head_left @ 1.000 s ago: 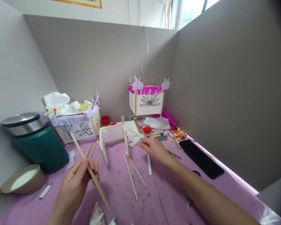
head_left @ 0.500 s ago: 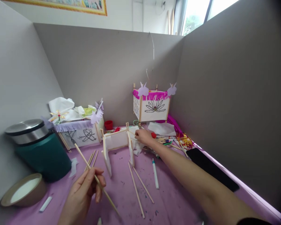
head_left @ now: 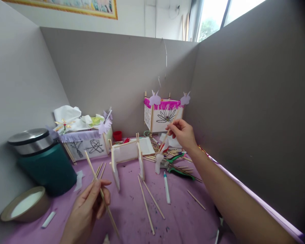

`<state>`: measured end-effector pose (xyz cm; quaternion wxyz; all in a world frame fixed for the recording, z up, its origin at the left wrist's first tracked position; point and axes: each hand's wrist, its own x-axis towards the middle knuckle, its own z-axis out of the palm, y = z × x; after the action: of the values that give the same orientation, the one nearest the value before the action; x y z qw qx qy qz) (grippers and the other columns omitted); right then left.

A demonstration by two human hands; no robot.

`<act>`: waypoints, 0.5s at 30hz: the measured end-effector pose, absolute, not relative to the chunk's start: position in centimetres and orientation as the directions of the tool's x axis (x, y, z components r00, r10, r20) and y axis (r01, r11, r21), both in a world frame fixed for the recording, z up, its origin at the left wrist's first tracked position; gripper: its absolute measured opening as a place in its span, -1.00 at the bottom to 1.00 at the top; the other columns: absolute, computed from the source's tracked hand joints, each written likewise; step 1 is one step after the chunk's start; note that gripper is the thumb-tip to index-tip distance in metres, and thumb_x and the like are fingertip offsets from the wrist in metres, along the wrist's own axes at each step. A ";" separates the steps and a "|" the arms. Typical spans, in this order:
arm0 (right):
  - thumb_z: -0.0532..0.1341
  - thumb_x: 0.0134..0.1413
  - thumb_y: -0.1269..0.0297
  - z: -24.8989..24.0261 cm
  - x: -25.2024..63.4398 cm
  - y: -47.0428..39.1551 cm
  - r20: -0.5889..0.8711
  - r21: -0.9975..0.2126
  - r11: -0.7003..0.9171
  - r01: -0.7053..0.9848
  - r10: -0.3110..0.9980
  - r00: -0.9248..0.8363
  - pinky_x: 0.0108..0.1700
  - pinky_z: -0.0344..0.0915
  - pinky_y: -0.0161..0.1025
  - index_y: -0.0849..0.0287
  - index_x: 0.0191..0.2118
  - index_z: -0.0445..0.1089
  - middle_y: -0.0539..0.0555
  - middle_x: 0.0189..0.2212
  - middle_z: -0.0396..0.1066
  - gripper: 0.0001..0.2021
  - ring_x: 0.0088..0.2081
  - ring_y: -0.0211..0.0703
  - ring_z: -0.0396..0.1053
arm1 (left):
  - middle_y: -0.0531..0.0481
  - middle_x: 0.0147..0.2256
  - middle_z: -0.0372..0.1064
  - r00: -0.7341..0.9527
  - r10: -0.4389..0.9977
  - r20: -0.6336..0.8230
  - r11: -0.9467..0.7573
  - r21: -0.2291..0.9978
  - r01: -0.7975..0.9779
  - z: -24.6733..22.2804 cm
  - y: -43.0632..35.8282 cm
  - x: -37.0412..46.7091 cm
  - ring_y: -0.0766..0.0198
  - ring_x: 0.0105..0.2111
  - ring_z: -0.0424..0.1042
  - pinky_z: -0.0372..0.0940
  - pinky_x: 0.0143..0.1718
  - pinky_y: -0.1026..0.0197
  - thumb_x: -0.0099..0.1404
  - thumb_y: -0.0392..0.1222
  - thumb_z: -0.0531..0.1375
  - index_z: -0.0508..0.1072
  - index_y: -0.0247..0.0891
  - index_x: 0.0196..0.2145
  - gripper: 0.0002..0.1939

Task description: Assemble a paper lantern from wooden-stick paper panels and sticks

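My left hand [head_left: 90, 203] is closed on a long thin wooden stick [head_left: 101, 193], tilted over the front of the table. Farther back, my right hand [head_left: 181, 133] pinches another wooden stick [head_left: 167, 135] above a pile of loose sticks [head_left: 157, 145]. White paper scraps hang or lie around that stick's lower end; whether they stick to it I cannot tell. Between my hands stands a small frame [head_left: 127, 152] of sticks with white paper panels. Two loose sticks [head_left: 146, 205] lie in front of it, near a white glue pen [head_left: 167, 188].
Green-handled pliers [head_left: 179, 167] lie by the pile. At the back stands a paper lantern [head_left: 165, 117] with pink fringe; another lantern [head_left: 87, 145] with lilac fringe is on the left. A teal canister [head_left: 47, 166] and a bowl [head_left: 22, 206] stand at far left. Grey partitions [head_left: 112, 74] enclose the table.
My right hand has lifted up and to the right from the pile, now with a stick in it. The pliers and loose sticks have come into sight. My left hand keeps its stick.
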<state>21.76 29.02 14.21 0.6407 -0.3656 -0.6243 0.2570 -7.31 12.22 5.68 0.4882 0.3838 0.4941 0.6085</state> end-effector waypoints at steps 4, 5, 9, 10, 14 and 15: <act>0.24 -0.03 0.11 13.1 23.7 28.3 0.559 -0.827 0.560 0.044 0.812 0.168 -0.63 0.16 -0.43 0.18 -0.42 0.27 0.00 -0.51 0.47 -0.76 -0.59 -0.34 0.34 | 0.11 -0.65 0.28 -0.241 0.970 -0.017 -0.026 0.984 -0.176 5.6 12.2 -7.5 0.47 -0.70 0.01 -0.05 -0.67 0.39 0.15 0.14 0.19 0.43 -0.27 -0.24 -0.59; 0.24 -0.03 0.10 13.0 24.0 28.0 0.549 -0.834 0.550 0.044 0.816 0.180 -0.64 0.15 -0.43 0.18 -0.41 0.27 0.01 -0.49 0.47 -0.75 -0.58 -0.34 0.35 | 0.10 -0.66 0.27 -0.237 0.971 -0.007 -0.034 0.985 -0.167 5.6 12.2 -7.6 0.45 -0.68 0.05 -0.02 -0.65 0.39 0.15 0.15 0.20 0.43 -0.28 -0.25 -0.58; 0.28 -0.07 0.10 13.3 24.4 25.9 0.494 -0.860 0.511 0.008 0.826 0.272 -0.68 0.10 -0.45 0.18 -0.41 0.26 -0.03 -0.55 0.46 -0.73 -0.63 -0.36 0.31 | 0.11 -0.69 0.21 -0.197 0.978 0.068 -0.104 0.978 -0.178 5.6 11.9 -7.5 0.38 -0.59 0.20 0.14 -0.51 0.36 0.21 0.09 0.16 0.45 -0.29 -0.26 -0.64; 0.29 -0.08 0.11 13.5 24.1 25.2 0.468 -0.867 0.497 -0.041 0.839 0.278 -0.68 0.11 -0.44 0.18 -0.42 0.25 -0.04 -0.57 0.45 -0.73 -0.65 -0.37 0.29 | 0.11 -0.68 0.20 -0.176 0.982 0.074 -0.109 0.974 -0.197 5.6 11.9 -7.3 0.37 -0.58 0.23 0.16 -0.50 0.35 0.23 0.07 0.15 0.45 -0.28 -0.27 -0.66; 0.31 -0.09 0.12 13.9 21.3 21.9 0.347 -0.893 0.374 -0.249 0.927 0.145 -0.68 0.13 -0.44 0.18 -0.45 0.25 -0.05 -0.60 0.44 -0.72 -0.70 -0.41 0.24 | 0.16 -0.65 0.14 -0.092 0.996 0.006 -0.034 0.951 -0.308 6.0 11.5 -6.4 0.50 -0.72 0.05 -0.04 -0.68 0.39 0.21 0.07 0.17 0.42 -0.27 -0.33 -0.68; 0.31 -0.09 0.12 13.8 20.3 21.1 0.326 -0.894 0.341 -0.290 0.940 0.101 -0.68 0.14 -0.44 0.19 -0.45 0.25 -0.05 -0.60 0.44 -0.72 -0.70 -0.41 0.24 | 0.18 -0.64 0.12 -0.073 0.997 -0.012 -0.012 0.947 -0.321 6.2 11.4 -6.2 0.55 -0.75 -0.05 -0.16 -0.70 0.40 0.19 0.08 0.19 0.42 -0.28 -0.35 -0.67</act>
<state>20.34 21.13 13.84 0.6614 -0.3364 -0.4829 0.4649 -6.25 11.42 6.22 0.5560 0.3931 0.4299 0.5929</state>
